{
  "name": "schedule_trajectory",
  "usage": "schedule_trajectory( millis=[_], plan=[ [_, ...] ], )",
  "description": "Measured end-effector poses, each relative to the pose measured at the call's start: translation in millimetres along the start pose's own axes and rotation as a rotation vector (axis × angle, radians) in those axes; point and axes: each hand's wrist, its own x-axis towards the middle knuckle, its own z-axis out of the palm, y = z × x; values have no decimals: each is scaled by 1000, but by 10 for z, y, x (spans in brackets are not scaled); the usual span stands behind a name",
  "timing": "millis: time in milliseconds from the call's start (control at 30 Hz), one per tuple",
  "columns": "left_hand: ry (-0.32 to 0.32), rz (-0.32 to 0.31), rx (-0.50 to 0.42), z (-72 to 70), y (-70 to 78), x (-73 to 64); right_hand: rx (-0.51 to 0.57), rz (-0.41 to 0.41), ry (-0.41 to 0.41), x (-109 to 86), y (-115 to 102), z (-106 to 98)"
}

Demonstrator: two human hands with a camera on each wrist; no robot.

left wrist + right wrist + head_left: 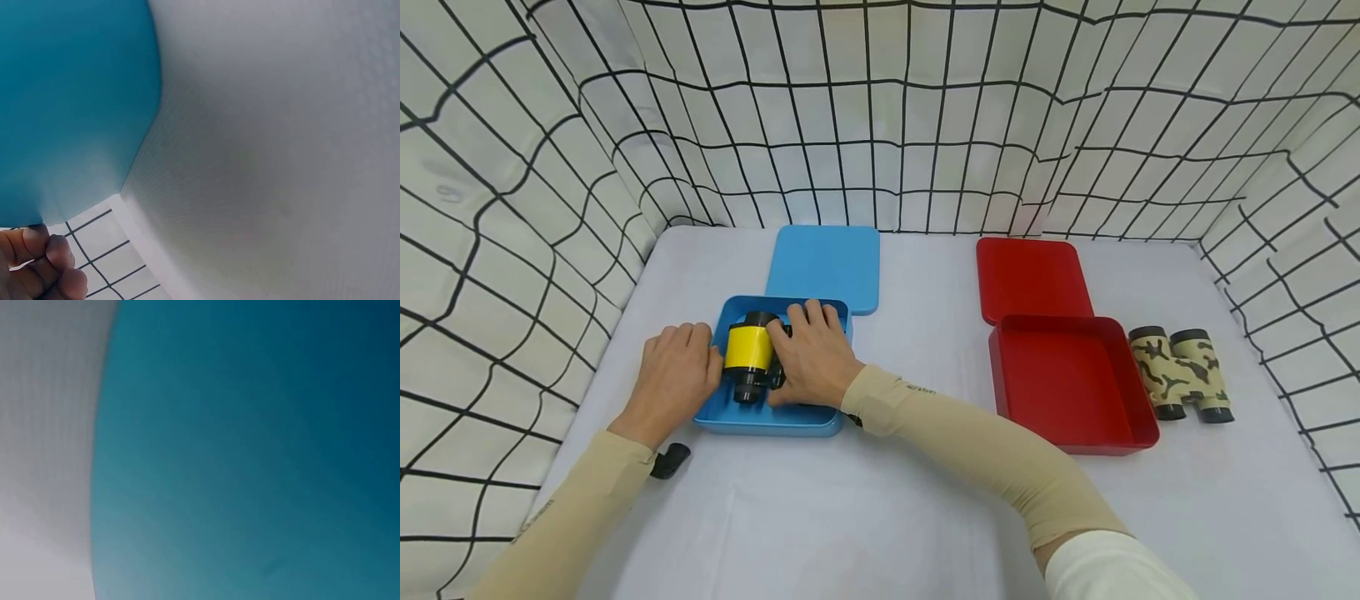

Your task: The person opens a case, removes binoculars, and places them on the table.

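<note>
Inside a blue box lie yellow-and-black binoculars, with the yellow barrel showing. My right hand reaches into the box and grips the binoculars from the right, covering their other barrel. At the box's left side, my left hand holds the rim. The left wrist view shows curled fingers at the edge of the blue box wall. Only the box's blue wall and white cloth fill the right wrist view, so the right fingertips are hidden there.
Behind the box lies a blue lid. To the right, a red box stands before a red lid, with camouflage binoculars beside it. Black wire grid surrounds the white-covered table at the back and sides.
</note>
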Motion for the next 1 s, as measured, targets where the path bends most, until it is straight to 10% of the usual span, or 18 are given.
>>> schedule_trajectory(
  millis=[1000],
  plan=[
    [-16,-19,5,5,4,-6,5,-24,66,-17,-24,-41]
  ],
)
